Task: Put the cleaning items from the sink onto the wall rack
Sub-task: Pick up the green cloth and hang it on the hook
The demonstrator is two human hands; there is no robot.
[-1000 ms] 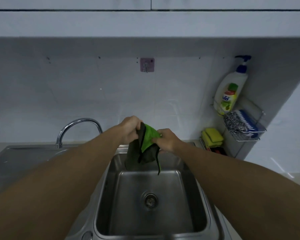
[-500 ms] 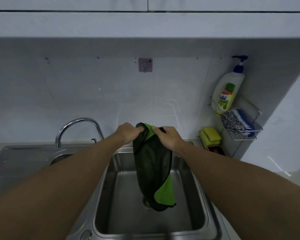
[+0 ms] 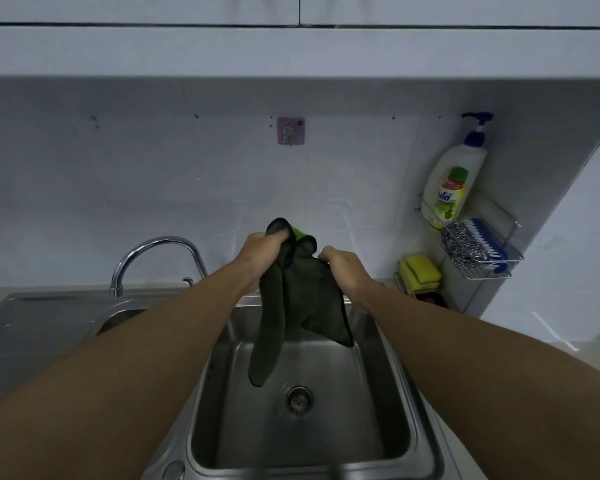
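A dark cloth (image 3: pixel 298 299) with a bright green side hangs over the steel sink (image 3: pixel 406 424). My left hand (image 3: pixel 262 252) grips its top left corner, and my right hand (image 3: pixel 342 268) pinches its right edge. One long end of the cloth dangles down toward the drain (image 3: pixel 298 401). The wire wall rack (image 3: pixel 492 268) is at the right, on the corner wall. It holds a soap pump bottle (image 3: pixel 454 181), a steel scourer (image 3: pixel 463 242) and a blue-and-white brush (image 3: pixel 489 240). A pink adhesive hook (image 3: pixel 291 130) sits on the tiles above my hands.
A curved chrome tap (image 3: pixel 153 251) stands left of the sink, beside a second basin (image 3: pixel 118 313) and a drainboard. Yellow sponges (image 3: pixel 421 271) lie in a lower holder under the rack. White cabinets overhang the wall.
The cloth has been lifted and spread between my hands. Its lower end has risen off the drain, and the green side now shows only at the top.
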